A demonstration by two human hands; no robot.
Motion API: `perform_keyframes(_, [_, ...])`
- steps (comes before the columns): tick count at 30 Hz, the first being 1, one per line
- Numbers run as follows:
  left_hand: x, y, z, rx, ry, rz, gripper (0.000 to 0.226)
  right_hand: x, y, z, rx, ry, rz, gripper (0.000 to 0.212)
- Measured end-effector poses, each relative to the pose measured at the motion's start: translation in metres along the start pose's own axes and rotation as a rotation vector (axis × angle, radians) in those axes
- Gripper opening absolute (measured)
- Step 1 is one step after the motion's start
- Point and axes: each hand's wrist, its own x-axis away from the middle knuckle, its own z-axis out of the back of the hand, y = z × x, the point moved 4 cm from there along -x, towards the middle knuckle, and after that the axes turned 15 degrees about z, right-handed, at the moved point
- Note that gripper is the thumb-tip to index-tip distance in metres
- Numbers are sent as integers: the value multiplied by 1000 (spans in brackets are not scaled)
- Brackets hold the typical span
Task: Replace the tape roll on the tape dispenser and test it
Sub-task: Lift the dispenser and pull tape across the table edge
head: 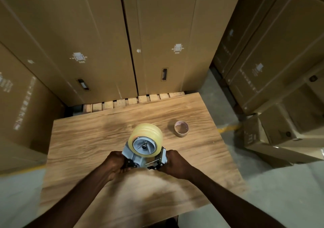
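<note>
Hands, left (pixel 117 162) and right (pixel 172 161), are gripping the tape dispenser (pixel 146 157); fingers near its blade could be getting nicked while threading the tape roll (pixel 145 139).

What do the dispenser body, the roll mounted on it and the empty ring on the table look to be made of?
Dispenser: apparently grey plastic, matte, with shiny metal parts near the right hand.
Tape roll: glossy, translucent yellowish film.
Empty core: likely cardboard, dull brown-pink.

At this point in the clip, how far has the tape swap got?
Done, by the look of it: a full clear roll sits on the dispenser hub, and an empty core stands apart on the table. In hand: the left hand and right hand hold the dispenser's lower end. Left: whether the tape is threaded is hidden; no test strip shows yet.
</note>
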Motion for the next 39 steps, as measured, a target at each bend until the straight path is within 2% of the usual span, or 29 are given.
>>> perform_keyframes(4, [5,12,2,-15,5,-43,18,-9,3,1,24,4,26,25])
perform_keyframes(8, [14,25,3,4,48,-97,16,-14,-3,10,49,27,24,15])
perform_keyframes(15, [19,33,6,25,56,-134,24,-13,-14,23,31,26,59,14])
perform_keyframes(18, [18,33,10,31,37,-149,18,-7,-14,28,18,37,61,11])
perform_keyframes(23, [22,39,13,2,41,-209,17,-4,-26,34,13,54,79,26])
perform_keyframes(26, [29,44,17,30,10,-236,18,0,-28,41,-1,75,95,12])
perform_keyframes(30, [27,45,39,57,-11,-270,13,11,-27,52,10,72,98,22])
perform_keyframes(32, [25,46,44,28,-8,-283,13,15,-24,53,17,80,87,15])
perform_keyframes(39, [16,37,30,-1,23,-285,15,40,-16,51,45,107,64,12])
